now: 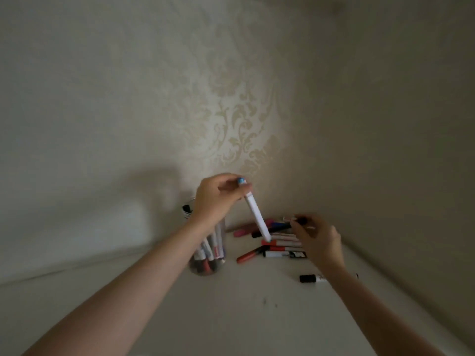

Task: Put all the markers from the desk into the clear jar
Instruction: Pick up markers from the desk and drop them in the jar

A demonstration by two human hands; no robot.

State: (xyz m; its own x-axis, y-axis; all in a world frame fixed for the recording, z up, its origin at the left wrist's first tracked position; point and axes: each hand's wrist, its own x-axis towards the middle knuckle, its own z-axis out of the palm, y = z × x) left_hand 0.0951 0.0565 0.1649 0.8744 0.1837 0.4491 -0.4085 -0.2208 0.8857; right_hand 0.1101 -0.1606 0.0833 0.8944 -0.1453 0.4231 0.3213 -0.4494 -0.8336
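So my left hand (218, 199) is up above the clear round jar (205, 263), forearm reaching in from the lower left, fingers pinched shut around the top end of a white-barrelled marker with a blue cap (255, 211). The marker hangs tilted, lower end pointing down and right over the loose pile of red, pink, black and white markers (280, 242) on the white desk (244, 317). The jar stands just left of that pile and already has a bunch of markers standing in it (my wrist hides its rim). My right hand (318, 240) sits low over the right side of the pile, fingers curled around a small dark-tipped marker (299, 220) – too blurry to say how firmly. One black-capped white marker (312, 278) lies apart, partly under my right forearm.
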